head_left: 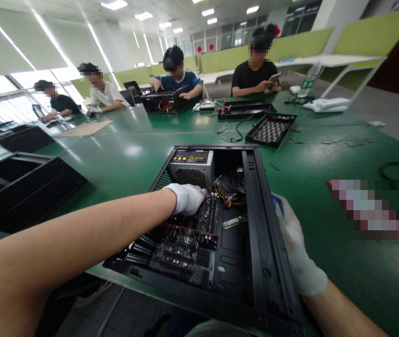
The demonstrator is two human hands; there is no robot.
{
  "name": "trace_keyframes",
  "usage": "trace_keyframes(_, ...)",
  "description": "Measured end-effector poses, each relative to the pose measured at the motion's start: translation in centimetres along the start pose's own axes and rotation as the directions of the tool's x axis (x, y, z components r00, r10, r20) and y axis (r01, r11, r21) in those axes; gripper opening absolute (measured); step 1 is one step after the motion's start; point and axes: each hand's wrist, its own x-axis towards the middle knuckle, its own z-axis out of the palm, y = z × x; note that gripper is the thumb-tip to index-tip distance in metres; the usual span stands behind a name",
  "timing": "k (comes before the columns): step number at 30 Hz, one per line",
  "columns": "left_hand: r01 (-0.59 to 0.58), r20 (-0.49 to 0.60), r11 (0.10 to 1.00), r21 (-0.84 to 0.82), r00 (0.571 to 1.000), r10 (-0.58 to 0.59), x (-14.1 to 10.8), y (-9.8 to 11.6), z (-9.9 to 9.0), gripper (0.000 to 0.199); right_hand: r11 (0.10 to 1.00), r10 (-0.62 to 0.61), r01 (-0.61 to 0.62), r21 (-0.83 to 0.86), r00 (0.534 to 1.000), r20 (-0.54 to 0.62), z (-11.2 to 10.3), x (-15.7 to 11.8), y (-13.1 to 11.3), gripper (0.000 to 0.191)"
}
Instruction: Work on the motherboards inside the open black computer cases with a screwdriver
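An open black computer case [262, 234] lies on the green table in front of me. Inside it are a motherboard [185, 257], a grey power supply [192, 173] and bundled cables [229, 189]. A green memory stick [234, 221] rests on the case floor, right of the board. My left hand [190, 199], in a white glove, is closed over the board's upper part, just below the power supply; what its fingers hold, if anything, is hidden. Outside the right wall, my right hand [296, 248], gloved too, lies against the case, its fingertips partly hidden.
Another black case [31, 192] is at the left, with part of a person's arm beside it. Black panels [271, 130] and loose cables lie beyond my case. A blurred item [371, 206] is at the right. Several people sit across the green table [125, 150].
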Motion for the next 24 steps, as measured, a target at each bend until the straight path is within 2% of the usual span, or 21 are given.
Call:
trace_keyframes(7, 0.030, -0.035, 1.000, 0.000, 0.999, -0.030, -0.1, -0.3, -0.2, 0.064, 0.999, 0.006, -0.006, -0.035, 1.000, -0.001, -0.2, 0.2, 0.1, 0.051)
trace_keyframes(12, 0.057, 0.015, 0.998, 0.021, 0.998, -0.057, 0.1, -0.4, -0.5, 0.059, 0.998, 0.051, -0.051, -0.044, 0.999, -0.006, 0.0, 0.6, -0.1, 0.056)
trace_keyframes(18, 0.060, 0.032, 0.998, 0.028, 0.998, -0.061, -0.2, 0.0, -1.2, 0.052, 0.998, 0.035, -0.036, -0.060, 0.999, -0.020, 0.1, 0.6, -0.1, 0.059)
trace_keyframes(24, 0.065, 0.033, 0.998, 0.017, 0.997, -0.065, 0.0, -0.1, -1.3, 0.058, 0.997, 0.042, -0.043, -0.059, 0.999, -0.023, 0.2, 0.5, 0.3, 0.051)
